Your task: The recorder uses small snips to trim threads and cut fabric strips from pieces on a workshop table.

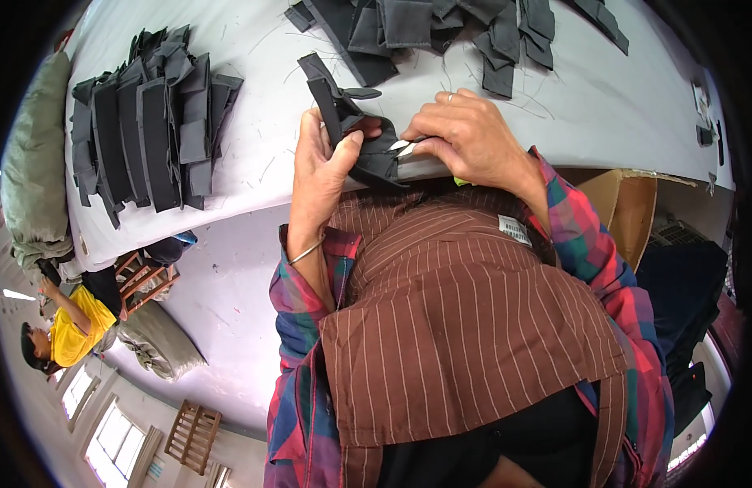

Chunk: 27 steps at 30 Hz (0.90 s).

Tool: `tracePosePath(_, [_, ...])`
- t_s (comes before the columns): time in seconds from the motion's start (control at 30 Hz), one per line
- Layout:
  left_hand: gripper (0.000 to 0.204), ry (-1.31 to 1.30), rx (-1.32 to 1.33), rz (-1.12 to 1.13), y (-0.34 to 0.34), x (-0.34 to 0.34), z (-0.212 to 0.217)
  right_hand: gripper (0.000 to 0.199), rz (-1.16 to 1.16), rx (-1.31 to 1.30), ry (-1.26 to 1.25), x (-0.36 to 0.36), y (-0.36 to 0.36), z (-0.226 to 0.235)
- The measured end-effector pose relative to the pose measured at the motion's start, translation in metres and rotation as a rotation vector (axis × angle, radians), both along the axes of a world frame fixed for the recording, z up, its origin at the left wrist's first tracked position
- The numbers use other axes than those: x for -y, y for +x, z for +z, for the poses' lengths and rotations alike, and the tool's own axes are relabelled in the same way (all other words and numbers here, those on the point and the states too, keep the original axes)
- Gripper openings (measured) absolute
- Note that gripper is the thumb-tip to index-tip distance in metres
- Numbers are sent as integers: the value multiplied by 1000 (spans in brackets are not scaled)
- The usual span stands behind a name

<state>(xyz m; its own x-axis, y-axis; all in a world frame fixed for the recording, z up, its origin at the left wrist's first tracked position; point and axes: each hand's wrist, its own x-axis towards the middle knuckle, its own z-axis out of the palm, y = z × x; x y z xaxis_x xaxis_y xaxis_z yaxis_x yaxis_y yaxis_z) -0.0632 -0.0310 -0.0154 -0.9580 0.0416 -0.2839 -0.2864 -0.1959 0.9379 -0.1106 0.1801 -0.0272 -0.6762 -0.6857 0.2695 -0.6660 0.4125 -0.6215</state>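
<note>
Dark strap piece (356, 134) is pinched in left hand (323, 167); right hand (465, 138) grips small snips (402, 147), mostly hidden.

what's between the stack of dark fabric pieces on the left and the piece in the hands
In the head view, only bare white tabletop with loose threads lies between the stack of dark fabric pieces and the dark fabric piece held by the left hand and right hand.

Strap piece (343, 114): dark grey matt woven cloth. Worktop (254, 89): smooth white, thread-littered. Apron (465, 325): brown striped cloth. Box (628, 207): cardboard.
</note>
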Motion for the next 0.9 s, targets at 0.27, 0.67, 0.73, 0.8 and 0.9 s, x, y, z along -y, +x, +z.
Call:
tracePosePath(0.27, [34, -48, -1, 17, 1, -8, 0, 12, 37, 2, 60, -1, -6, 3])
tracePosePath(0.67, [32, -76, 6, -15, -1, -6, 2, 12, 129, -13, 72, -3, -12, 1])
tracePosePath(0.73, [32, -78, 9, -18, -1, -6, 3, 12, 126, -29, 60, -3, -12, 0])
tracePosePath(0.8, [32, -81, 11, -23, -1, -6, 3, 13, 135, -27, 63, -3, -13, 0])
tracePosePath(0.9, [32, -80, 16, -27, -1, -6, 3, 12, 137, -16, 73, -4, -13, -1])
